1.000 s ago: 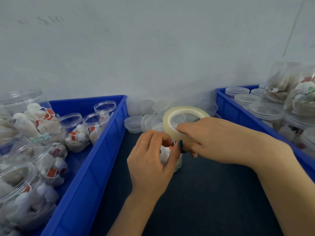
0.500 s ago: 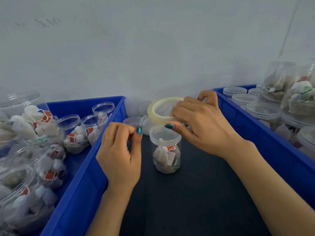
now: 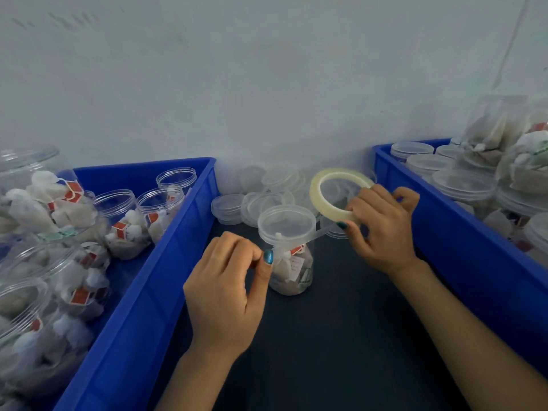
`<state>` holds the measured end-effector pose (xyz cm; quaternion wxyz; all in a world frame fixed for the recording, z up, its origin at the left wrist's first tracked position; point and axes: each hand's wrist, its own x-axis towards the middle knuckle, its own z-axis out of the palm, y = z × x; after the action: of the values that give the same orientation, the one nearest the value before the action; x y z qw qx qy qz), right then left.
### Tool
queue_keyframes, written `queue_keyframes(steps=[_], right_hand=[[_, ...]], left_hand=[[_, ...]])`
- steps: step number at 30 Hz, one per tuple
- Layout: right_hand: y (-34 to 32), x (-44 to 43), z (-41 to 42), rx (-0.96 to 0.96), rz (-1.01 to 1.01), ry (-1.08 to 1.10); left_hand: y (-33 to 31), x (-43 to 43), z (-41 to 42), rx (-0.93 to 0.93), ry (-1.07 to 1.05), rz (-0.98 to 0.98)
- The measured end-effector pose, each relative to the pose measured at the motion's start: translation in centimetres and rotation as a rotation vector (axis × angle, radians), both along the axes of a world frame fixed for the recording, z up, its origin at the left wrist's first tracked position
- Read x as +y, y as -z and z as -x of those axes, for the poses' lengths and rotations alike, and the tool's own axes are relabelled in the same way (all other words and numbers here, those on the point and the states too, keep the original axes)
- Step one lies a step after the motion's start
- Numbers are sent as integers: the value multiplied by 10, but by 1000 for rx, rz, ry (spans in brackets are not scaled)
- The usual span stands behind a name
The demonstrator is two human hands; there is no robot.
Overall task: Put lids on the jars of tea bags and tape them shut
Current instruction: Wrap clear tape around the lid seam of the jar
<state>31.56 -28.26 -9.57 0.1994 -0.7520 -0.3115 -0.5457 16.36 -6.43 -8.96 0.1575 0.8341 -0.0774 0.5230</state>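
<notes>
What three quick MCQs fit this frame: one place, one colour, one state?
1. Where does the lidded jar stand? A) in a cardboard box B) on the dark mat between the left bin and right bin C) on a shelf
2. What colour are both bins? A) green B) grey C) blue
3. How is the tape roll? A) gripped by the right hand, its strip drawn to the left hand pinch B) flat on the mat C) around a wrist
Answers: 1 B, jar stands on the mat outside both bins; 2 C, both walls are blue; 3 A, strip runs from roll to pinch.
</notes>
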Motion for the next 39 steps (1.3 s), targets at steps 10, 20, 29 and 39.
queue_keyframes(steps=[10,20,29,39], right_hand=[[26,3,-7,96,-56,-11],[31,9,-8,146,-70,-11],[30,12,-6,179,-97,-19],[29,13,-5,212,-107,-36]], left_hand=[[8,5,-8,70,-45,-41],[14,10,-14,194,-92,36],[21,16,-21,439,4,394],[27,22,-67,615,609,740]])
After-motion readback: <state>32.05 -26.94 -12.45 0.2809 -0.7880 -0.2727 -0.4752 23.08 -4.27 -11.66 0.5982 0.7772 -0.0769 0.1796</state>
